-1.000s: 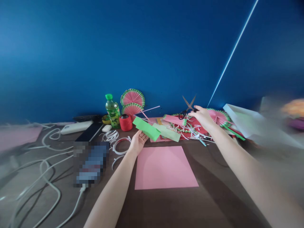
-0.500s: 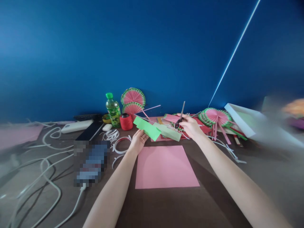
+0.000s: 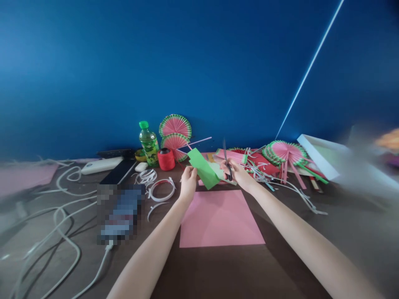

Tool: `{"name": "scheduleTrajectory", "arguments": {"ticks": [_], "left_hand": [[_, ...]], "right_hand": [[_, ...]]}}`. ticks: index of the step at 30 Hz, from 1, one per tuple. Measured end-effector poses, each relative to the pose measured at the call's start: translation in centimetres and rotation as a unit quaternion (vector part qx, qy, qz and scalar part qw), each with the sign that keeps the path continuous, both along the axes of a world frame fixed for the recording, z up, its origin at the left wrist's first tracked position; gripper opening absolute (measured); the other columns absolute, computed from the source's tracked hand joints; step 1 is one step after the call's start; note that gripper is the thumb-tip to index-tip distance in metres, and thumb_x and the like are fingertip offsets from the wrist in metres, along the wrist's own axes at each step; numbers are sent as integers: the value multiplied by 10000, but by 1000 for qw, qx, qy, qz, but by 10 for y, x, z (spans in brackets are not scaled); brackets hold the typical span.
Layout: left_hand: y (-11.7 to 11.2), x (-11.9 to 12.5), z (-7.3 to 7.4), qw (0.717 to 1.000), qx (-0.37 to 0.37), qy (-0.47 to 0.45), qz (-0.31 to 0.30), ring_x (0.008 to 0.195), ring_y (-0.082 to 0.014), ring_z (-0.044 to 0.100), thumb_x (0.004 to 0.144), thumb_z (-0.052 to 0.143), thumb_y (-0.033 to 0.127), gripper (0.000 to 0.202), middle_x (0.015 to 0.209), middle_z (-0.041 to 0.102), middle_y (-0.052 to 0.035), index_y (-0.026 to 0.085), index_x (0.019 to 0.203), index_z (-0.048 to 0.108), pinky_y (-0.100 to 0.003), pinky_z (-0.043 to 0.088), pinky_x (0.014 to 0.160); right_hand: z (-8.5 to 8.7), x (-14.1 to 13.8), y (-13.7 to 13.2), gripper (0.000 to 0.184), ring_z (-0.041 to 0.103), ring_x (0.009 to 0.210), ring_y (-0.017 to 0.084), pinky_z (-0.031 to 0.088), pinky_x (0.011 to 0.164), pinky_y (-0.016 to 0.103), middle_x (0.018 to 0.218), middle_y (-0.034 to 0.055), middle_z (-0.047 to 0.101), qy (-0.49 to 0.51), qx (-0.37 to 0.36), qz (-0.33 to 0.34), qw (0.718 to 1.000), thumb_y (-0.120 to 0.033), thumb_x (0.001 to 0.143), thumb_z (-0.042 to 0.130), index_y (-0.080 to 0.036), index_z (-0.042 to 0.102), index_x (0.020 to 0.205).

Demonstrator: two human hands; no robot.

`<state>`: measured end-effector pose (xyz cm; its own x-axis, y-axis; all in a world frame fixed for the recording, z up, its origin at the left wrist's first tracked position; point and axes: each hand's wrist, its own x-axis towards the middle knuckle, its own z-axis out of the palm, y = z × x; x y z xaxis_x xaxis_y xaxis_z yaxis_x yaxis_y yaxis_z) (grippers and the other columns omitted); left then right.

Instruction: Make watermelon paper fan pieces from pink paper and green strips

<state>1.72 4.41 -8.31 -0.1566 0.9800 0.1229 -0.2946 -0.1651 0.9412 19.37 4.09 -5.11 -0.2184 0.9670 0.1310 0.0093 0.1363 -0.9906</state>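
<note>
In the head view, your two hands are apart, each closed on something. Your left hand (image 3: 188, 180) pinches the edge of a bright green paper piece (image 3: 204, 170), which slants just beyond the far edge of a flat pink paper sheet (image 3: 221, 220) on the brown tabletop (image 3: 243, 270). Your right hand (image 3: 237, 171) grips the scissors (image 3: 230, 171), near the green piece, with their blurred blades pointing up. Behind them, a pleated pink paper strip (image 3: 233, 156) with green trim lies by white paper scraps (image 3: 260, 173). Left of the green piece stand a red thread spool (image 3: 166, 160) and a green-capped bottle (image 3: 149, 146); pink-and-green pleated fans (image 3: 285, 153) lie right of your right hand.
</note>
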Motion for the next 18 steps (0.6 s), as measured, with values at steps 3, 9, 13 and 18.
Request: {"name": "scheduleTrajectory", "arguments": {"ticks": [3,9,13,18], "left_hand": [[-10,11,5,999,5,20,-32,601,-108,591,755,550,269,107,666,571,34,165,754,521,-230,485,587],[-18,23,9,996,2,33,-89,624,-117,612,747,585,314,160,672,613,20,165,787,543,-230,486,612],[-15,19,6,988,-15,34,-152,658,-147,628,629,716,342,327,704,660,-11,148,852,575,-271,495,678],[-11,12,5,983,-38,27,-175,644,-156,630,611,720,437,366,701,664,-29,136,783,602,-280,500,667]], "right_hand": [[-3,1,-1,369,436,455,70,279,389,196,587,-64,460,-74,8,12,997,-432,673,641,-181,519,914],[-2,7,-2,331,458,419,67,357,408,211,583,-55,494,-115,30,28,992,-428,641,677,-164,517,758],[0,7,-4,309,464,372,73,323,380,192,466,-71,472,-136,24,51,989,-418,668,662,-172,477,700],[-3,6,-4,282,450,356,70,309,388,181,396,-68,479,-139,33,81,986,-391,698,654,-167,482,702]]}}
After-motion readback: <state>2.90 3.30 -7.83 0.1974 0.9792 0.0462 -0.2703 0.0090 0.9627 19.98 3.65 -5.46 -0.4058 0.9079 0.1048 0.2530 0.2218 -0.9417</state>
